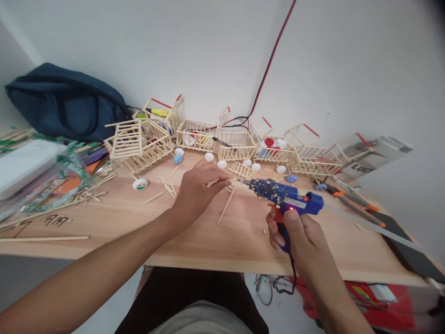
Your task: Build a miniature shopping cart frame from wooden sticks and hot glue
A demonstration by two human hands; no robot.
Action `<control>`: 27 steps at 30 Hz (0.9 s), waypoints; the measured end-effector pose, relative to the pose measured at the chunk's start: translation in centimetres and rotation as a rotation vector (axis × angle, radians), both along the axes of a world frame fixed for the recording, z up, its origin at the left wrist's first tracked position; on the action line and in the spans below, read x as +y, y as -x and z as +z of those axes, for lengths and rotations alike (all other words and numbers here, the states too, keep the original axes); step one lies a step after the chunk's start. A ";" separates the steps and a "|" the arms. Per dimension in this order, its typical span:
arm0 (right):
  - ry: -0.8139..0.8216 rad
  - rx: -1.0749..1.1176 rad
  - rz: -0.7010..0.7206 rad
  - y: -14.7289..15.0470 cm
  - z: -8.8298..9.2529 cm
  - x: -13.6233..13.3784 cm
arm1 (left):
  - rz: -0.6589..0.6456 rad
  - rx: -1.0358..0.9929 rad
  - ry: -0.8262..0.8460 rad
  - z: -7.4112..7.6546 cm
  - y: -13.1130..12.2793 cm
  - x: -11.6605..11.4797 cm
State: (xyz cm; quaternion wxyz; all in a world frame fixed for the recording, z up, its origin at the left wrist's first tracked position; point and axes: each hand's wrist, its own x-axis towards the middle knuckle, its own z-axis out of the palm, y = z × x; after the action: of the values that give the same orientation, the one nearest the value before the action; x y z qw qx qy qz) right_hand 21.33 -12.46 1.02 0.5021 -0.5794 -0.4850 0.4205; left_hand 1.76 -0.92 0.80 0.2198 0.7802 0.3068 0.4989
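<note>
My right hand (295,232) is wrapped round the handle of a blue glue gun (287,194), fingers at its orange trigger. A small red light glows on it, and dark and yellowish crumbs coat its front. A long clear glue stick (368,222) sticks out behind. My left hand (201,185) pinches a thin wooden stick (229,180), mostly hidden by the fingers. Its free end is at the gun's nozzle (243,181); whether they touch I cannot tell. Beneath lie a loose stick (226,204) and a small ladder-like stick panel (241,170).
Several stick-built carts (236,146) with red-tipped handles line the wall. White bottle caps (209,157) lie before them. To the left are a dark blue bag (67,102) and a white box (29,160). Orange-handled pliers (358,206) and a black flat object (405,241) lie right.
</note>
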 end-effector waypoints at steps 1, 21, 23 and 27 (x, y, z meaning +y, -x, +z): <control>0.001 -0.003 0.004 0.0 0.0 0.0 | -0.001 -0.004 -0.004 0.0 0.0 0.0; -0.015 0.019 0.002 0.2 -0.1 0.2 | 0.007 -0.010 -0.008 0.0 0.0 0.0; -0.015 0.027 -0.001 0.2 -0.1 0.2 | 0.008 -0.005 -0.011 0.0 0.0 0.0; -0.006 0.034 -0.002 0.1 -0.2 0.2 | 0.025 0.000 -0.022 0.0 0.0 0.0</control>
State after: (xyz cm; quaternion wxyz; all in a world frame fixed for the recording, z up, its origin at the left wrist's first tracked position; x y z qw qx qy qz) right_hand 21.24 -12.26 0.83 0.5125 -0.5713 -0.4770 0.4283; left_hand 1.73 -0.89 0.81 0.2051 0.7786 0.3108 0.5051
